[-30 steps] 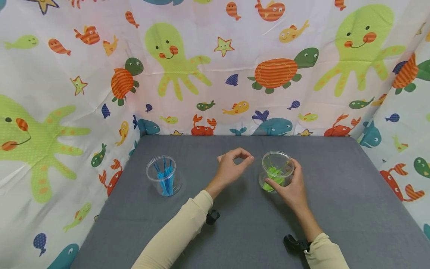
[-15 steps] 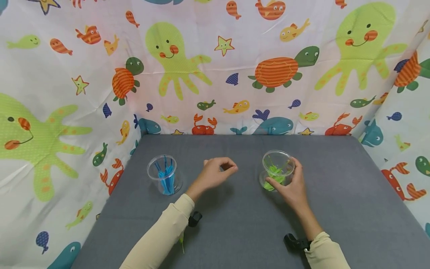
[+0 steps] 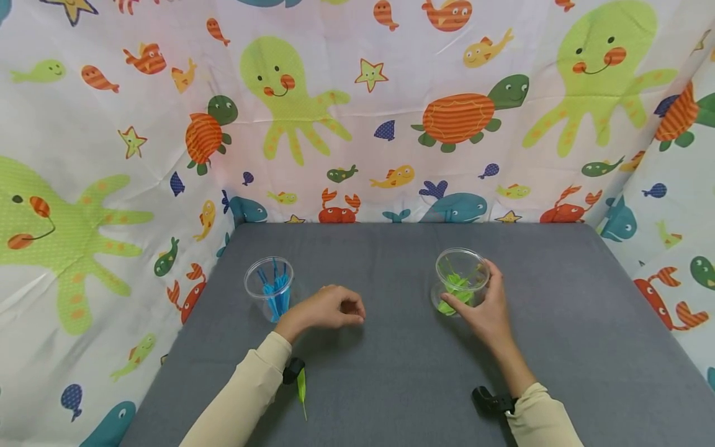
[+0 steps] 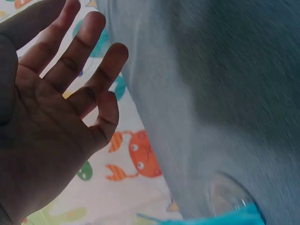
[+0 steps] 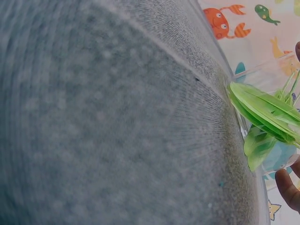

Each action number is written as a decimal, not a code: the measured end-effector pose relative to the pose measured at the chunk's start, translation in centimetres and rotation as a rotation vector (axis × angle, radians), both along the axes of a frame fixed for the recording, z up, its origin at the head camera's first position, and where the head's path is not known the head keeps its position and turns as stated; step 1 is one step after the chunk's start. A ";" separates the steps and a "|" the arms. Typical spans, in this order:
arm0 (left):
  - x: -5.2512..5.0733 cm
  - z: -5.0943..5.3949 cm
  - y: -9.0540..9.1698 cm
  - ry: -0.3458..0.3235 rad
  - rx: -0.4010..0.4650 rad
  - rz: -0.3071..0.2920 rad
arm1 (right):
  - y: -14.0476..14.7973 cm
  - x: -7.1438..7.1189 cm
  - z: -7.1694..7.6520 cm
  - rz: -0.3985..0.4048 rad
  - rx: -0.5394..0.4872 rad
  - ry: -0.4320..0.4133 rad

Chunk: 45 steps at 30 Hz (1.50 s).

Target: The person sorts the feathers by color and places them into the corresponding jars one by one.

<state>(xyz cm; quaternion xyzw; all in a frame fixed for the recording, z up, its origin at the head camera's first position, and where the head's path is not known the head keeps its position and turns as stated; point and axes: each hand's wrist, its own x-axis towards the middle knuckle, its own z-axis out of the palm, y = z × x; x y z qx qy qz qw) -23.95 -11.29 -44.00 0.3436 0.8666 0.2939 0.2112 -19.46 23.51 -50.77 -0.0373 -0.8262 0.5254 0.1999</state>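
Observation:
My right hand (image 3: pixel 487 310) holds a clear plastic cup (image 3: pixel 462 252) from its right side, thumb in front. Green feathers (image 3: pixel 457 287) lie jumbled inside that cup; the right wrist view shows the feathers (image 5: pixel 267 110) through its wall, with fingertips at the edge. My left hand (image 3: pixel 325 308) hovers over the table between two cups, nearer the left one. In the left wrist view the left hand (image 4: pixel 56 103) has loosely bent fingers and nothing in them. A single green feather (image 3: pixel 301 392) lies on the table beside my left wrist.
A second clear cup (image 3: pixel 248 287) stands at the left, holding blue feathers (image 3: pixel 277 290) with quills upward; my left wrist is just in front of it. The grey table (image 3: pixel 402 385) ends at a sea-animal printed curtain (image 3: pixel 385 174) at the back and sides.
My left hand has moved left and nearer, away from the green-feather cup. The single feather on the table has come out from behind the left sleeve. My right hand stays on its cup.

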 end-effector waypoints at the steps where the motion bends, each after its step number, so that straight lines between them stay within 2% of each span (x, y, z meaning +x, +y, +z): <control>1: 0.1 -0.1 -0.4 -0.014 -0.001 -0.007 | 0.0 0.0 0.0 0.001 0.000 -0.002; 5: 0.5 -0.5 -1.9 -0.039 -0.002 -0.030 | -0.1 0.0 0.0 0.003 -0.002 0.000; 13: 0.9 -1.0 -4.2 -0.095 -0.050 -0.031 | 0.0 -0.1 -0.1 0.004 -0.004 0.007; 21: 1.8 -0.7 -6.1 -0.102 -0.206 0.007 | 0.0 -0.1 0.2 0.004 0.008 -0.015; 31: 2.5 -0.7 -6.9 -0.219 -0.232 0.015 | 0.0 0.1 0.0 0.006 0.007 -0.011; 36: 3.1 -0.8 -7.2 -0.245 -0.232 0.024 | 0.0 0.0 -0.2 -0.003 -0.004 -0.003; 45: 3.8 -1.8 -8.2 -0.286 -0.185 0.023 | -0.1 0.0 0.0 0.002 0.003 -0.011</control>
